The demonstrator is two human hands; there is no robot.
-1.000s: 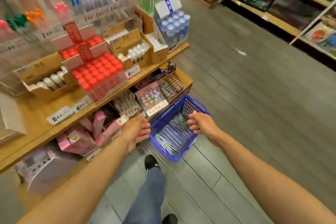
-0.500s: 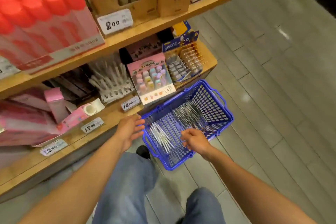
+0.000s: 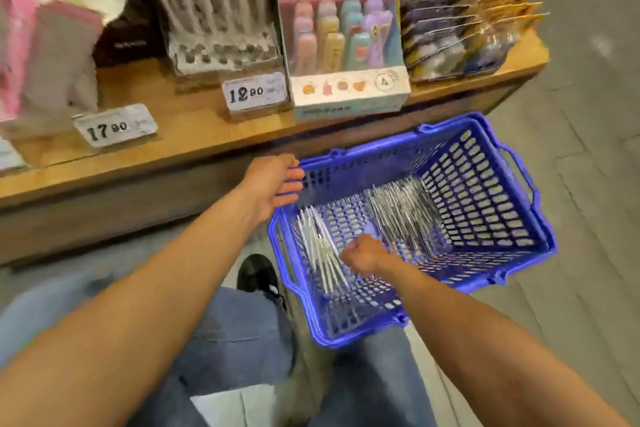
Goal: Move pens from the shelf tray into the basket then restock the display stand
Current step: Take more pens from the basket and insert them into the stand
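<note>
A blue plastic basket (image 3: 485, 204) stands on the floor against the low wooden shelf (image 3: 180, 139). Two bunches of pens lie in it: white pens (image 3: 320, 250) at the left and silvery pens (image 3: 401, 208) in the middle. My left hand (image 3: 273, 180) rests on the basket's near-left rim corner with its fingers fairly straight. My right hand (image 3: 363, 255) is down inside the basket, right beside the white pens, back of the hand up. Its fingers point down and are hidden. A clear pen display stand (image 3: 221, 52) sits on the shelf behind a 12.90 price tag.
A pink "travel" box (image 3: 346, 90) of small bottles stands right of the stand. Yellow-carded packs (image 3: 460, 35) fill the shelf's right end, pink packages (image 3: 41, 55) its left. My knees and a black shoe (image 3: 258, 274) are just left of the basket. Grey floor spreads to the right.
The view has dropped and closed in on the lower shelf and basket. My right hand has gone from the basket's rim down to the pens; my left hand has moved onto the rim corner.
</note>
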